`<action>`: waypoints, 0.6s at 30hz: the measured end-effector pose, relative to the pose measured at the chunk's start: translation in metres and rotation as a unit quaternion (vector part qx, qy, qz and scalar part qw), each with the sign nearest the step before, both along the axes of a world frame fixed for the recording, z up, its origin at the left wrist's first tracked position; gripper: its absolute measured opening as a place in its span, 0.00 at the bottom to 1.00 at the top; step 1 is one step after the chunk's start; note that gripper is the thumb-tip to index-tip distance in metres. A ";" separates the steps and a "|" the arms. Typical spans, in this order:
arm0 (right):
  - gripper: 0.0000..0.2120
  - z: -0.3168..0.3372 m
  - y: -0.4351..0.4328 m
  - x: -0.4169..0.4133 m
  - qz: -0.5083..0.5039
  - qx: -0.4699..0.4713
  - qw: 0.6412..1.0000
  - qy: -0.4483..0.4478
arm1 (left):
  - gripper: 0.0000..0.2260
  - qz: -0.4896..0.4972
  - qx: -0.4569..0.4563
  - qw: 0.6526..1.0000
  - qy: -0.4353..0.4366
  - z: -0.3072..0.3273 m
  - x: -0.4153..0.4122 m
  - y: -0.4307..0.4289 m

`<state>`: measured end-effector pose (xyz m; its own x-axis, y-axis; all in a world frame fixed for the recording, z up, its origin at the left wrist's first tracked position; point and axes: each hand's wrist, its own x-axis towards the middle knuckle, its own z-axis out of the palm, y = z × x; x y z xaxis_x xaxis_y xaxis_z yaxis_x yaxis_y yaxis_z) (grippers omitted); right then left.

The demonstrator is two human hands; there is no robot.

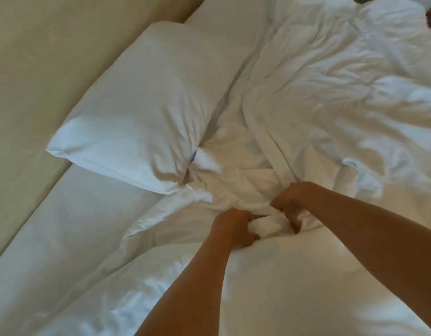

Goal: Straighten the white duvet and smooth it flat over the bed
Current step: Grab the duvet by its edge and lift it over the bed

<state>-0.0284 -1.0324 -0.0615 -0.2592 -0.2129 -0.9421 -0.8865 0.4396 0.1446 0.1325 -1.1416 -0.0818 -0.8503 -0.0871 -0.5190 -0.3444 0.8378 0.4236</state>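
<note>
A bunched fold of the white duvet (331, 98) is clamped in both fists, the left hand (231, 229) and the right hand (290, 206) close together. The duvet is heaped in wrinkles far and right of the grip. A white pillow (141, 127) is laid just left, against the beige headboard (27, 69). Bare sheet (64, 226) is exposed along the left edge.

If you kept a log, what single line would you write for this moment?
stage: straightening duvet | left hand: grips bunched duvet fold | right hand: grips same bunch | duvet: rumpled, not flat | pillow: lies beside bunch
</note>
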 end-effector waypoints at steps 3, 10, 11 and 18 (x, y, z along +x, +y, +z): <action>0.26 -0.019 -0.004 0.002 0.030 0.080 0.996 0.014 | 0.23 0.004 0.083 0.995 -0.062 -0.001 -0.002 0.010; 0.24 -0.001 -0.010 -0.007 0.063 0.009 0.997 -0.040 | 0.10 0.131 -0.071 0.985 0.091 0.017 -0.015 -0.015; 0.29 0.004 -0.014 -0.017 0.025 0.002 0.999 -0.042 | 0.10 0.142 -0.083 0.980 0.108 0.026 -0.019 -0.021; 0.10 0.057 -0.074 -0.061 -0.052 -0.116 0.980 0.155 | 0.06 0.163 -0.136 0.977 0.016 0.062 -0.031 -0.042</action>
<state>-0.0892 -1.1067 -0.0042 -0.5575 -0.3696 -0.7434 -0.7640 0.5787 0.2853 0.1016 -1.1838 -0.0201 -0.7691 -0.4881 -0.4126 -0.6028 0.7685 0.2145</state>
